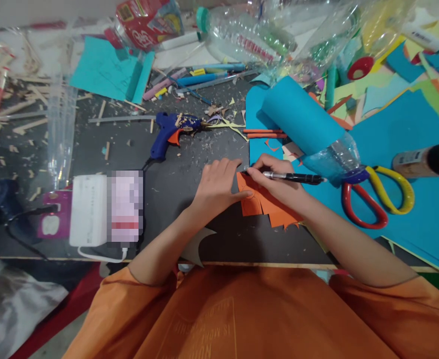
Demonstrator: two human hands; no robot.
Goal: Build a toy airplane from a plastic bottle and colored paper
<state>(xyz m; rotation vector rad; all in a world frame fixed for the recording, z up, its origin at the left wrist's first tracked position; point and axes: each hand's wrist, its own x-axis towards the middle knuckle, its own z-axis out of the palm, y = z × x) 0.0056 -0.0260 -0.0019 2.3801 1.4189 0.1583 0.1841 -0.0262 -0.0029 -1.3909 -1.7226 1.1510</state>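
Observation:
My right hand (275, 177) is closed around a black and silver pen (294, 178), its tip end near the upper left edge of a piece of orange paper (279, 212). Curved outlines are drawn on the paper's left part, and its lower edge is cut unevenly. My left hand (219, 183) lies open with fingers stretched out, its thumb touching the orange paper. Just above my right hand lies a clear bottle wrapped in blue paper (303, 109). Scissors (365, 207) with red and yellow handles rest to the right, their blades hidden.
A blue glue gun (167, 132) lies at centre left with a glue stick in it. A phone (125, 207) and a white power bank (89, 209) sit near the front edge. Plastic bottles (241, 35), wood sticks and paper scraps crowd the back. Blue sheets (421, 214) cover the right.

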